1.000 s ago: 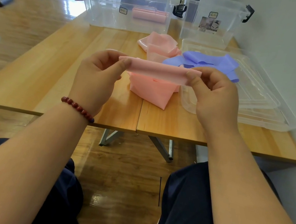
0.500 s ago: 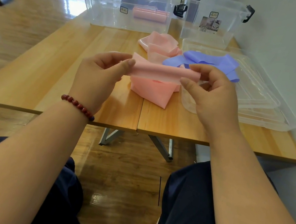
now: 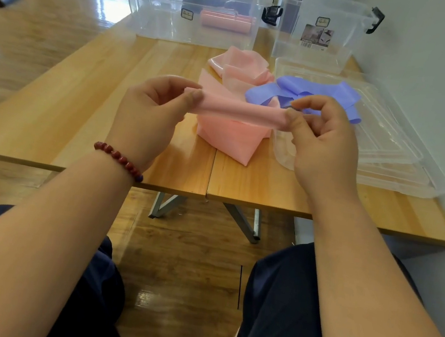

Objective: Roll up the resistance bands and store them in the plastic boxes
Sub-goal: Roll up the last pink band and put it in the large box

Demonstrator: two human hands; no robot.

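Pink flat rubber resistance band (image 3: 237,111), partly rolled, is held between both hands just above the wooden surface (image 3: 82,110).
The left hand (image 3: 148,119) pinches one end of the roll with thumb and fingers (image 3: 195,98), and the right hand (image 3: 323,147) pinches the other end. The band's loose tail drops onto the surface. Behind it, a purple rubber band (image 3: 319,92) lies partly on stacked clear plastic lids (image 3: 387,150). A rolled pink band (image 3: 225,21) sits inside the large clear plastic box (image 3: 161,19).
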